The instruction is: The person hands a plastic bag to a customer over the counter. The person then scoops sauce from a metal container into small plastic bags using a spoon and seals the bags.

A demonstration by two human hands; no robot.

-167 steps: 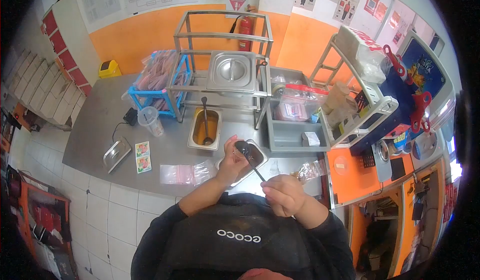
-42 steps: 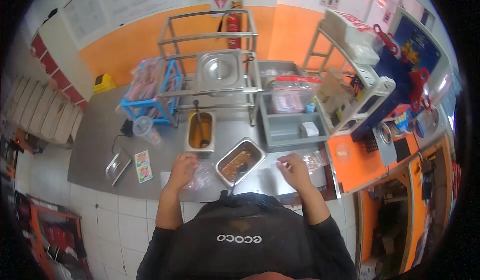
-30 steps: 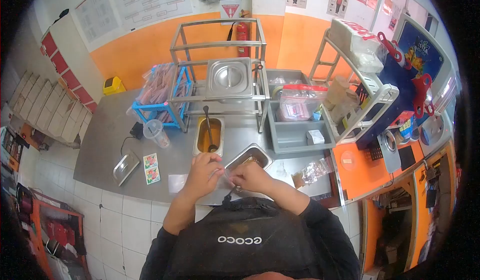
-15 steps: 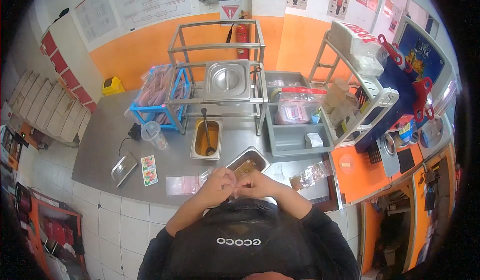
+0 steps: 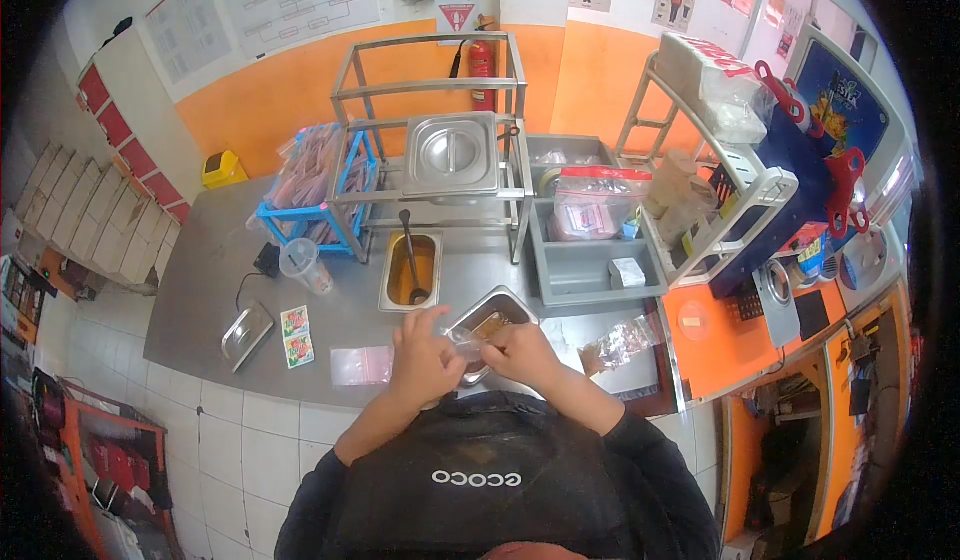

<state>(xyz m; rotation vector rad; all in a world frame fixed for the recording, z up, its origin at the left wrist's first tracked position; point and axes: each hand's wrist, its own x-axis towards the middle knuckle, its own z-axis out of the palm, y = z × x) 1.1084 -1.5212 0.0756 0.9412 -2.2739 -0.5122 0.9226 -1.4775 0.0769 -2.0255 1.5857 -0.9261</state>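
A small clear plastic bag [image 5: 462, 338] is stretched between my two hands at the table's front edge. My left hand [image 5: 424, 362] pinches its left side, with some fingers raised. The right side is pinched by my right hand [image 5: 520, 356]. Just behind them is a metal container [image 5: 518, 302] with brownish contents, partly hidden by my hands. A second metal container [image 5: 388, 295] holds orange-brown liquid and a dark ladle [image 5: 411, 255]. Flat plastic bags [image 5: 361, 367] lie left of my left hand. Right of my right hand rests a clear bag with brown contents [image 5: 618, 348].
A metal rack [image 5: 430, 88] carries a lidded pan [image 5: 453, 155]. Left of it are a blue crate [image 5: 300, 215], a clear cup [image 5: 305, 265], a metal lid [image 5: 248, 337] and printed cards [image 5: 297, 337]. Grey bins [image 5: 600, 285] and a white shelf [image 5: 735, 210] stand at the right.
My hands have moved slightly apart and up, and the clear bag now shows between them. The fingers of my left hand have lifted. The view has shifted slightly.
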